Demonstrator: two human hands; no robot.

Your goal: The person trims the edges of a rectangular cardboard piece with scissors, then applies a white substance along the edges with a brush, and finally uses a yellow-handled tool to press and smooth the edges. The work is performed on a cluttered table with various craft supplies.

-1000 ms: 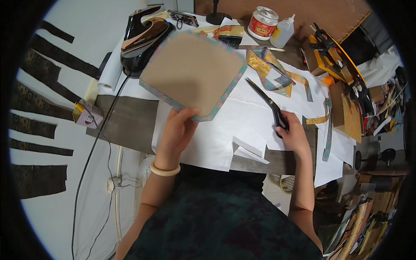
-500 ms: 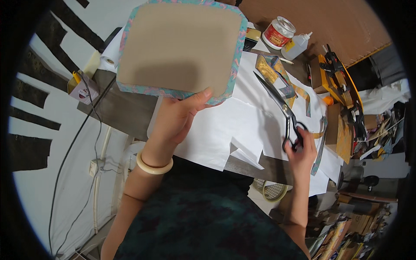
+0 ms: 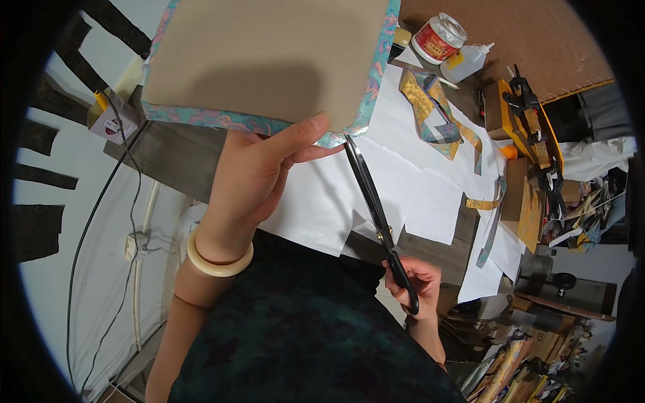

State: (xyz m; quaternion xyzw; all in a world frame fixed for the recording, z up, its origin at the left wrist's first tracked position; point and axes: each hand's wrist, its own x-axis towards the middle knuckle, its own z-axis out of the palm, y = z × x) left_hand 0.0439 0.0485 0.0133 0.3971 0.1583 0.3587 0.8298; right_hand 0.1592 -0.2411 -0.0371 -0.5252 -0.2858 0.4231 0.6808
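Note:
A tan board (image 3: 262, 54) with a teal and pink patterned border (image 3: 201, 118) is held up in front of me, its top cut off by the picture's edge. My left hand (image 3: 259, 161) grips its lower edge, thumb on the tan face and fingers behind; a cream bangle (image 3: 218, 258) circles that wrist. In my right hand (image 3: 420, 285) is a pair of black-handled scissors (image 3: 368, 185), pointing up and left. Their tips meet or nearly meet the border at the board's lower right corner. Whether fabric lies between the blades I cannot tell.
White paper sheets (image 3: 416, 174) cover much of the grey table (image 3: 178, 158). Gold and blue patterned strips (image 3: 426, 114) lie on them at right. Behind stand a red-labelled jar (image 3: 439, 40) and a squeeze bottle (image 3: 465, 64). A wooden tool rack (image 3: 514, 127) borders the right side; a small box (image 3: 111, 121) sits left.
The scissors have swung from the right to the board's lower right corner, with my right hand moving left and nearer me. The board has come closer and shifted slightly left.

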